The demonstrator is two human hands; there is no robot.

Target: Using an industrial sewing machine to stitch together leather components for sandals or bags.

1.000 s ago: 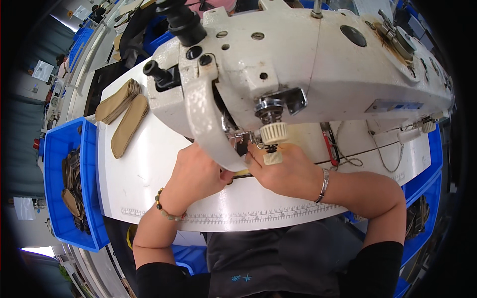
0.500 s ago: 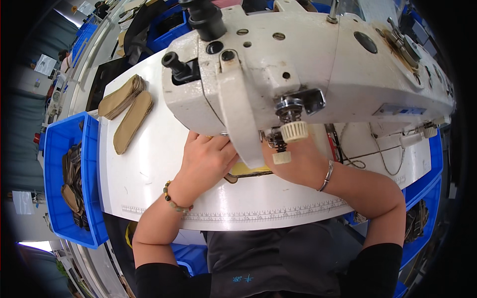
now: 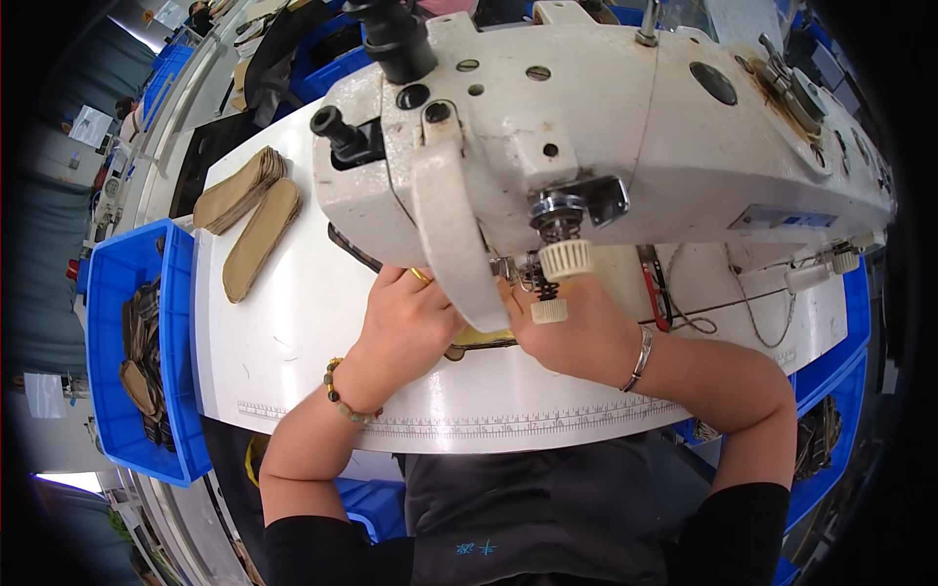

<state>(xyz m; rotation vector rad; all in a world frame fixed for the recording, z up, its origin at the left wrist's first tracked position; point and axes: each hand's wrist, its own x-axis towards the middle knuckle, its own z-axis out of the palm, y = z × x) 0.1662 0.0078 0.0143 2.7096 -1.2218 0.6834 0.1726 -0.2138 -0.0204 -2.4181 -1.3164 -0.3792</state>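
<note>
A yellow sole-shaped piece (image 3: pixel 482 339) with a dark edge lies under the head of a white sewing machine (image 3: pixel 606 127), mostly hidden by the hands and the machine. My left hand (image 3: pixel 408 317) is bent over its left side, with a ring on one finger. From the right, my right hand (image 3: pixel 572 330) grips the piece close to the needle area, fingers partly behind the tension knobs (image 3: pixel 565 259). A dark curved strip (image 3: pixel 354 248) shows beyond my left hand, beside the machine head; whether it belongs to the piece I cannot tell.
Tan sole-shaped pieces (image 3: pixel 262 239) lie stacked on the white table (image 3: pixel 293 342) at the left. A blue bin (image 3: pixel 181 391) with dark pieces stands beyond the left edge, another blue bin (image 3: pixel 831 454) at the right. Red-handled snippers (image 3: pixel 653 288) and a cord (image 3: pixel 689 317) lie right of the needle.
The dark strip has come into sight left of the machine head. Less of the yellow piece shows between my hands, and my right hand has shifted slightly left. The view has shifted a little.
</note>
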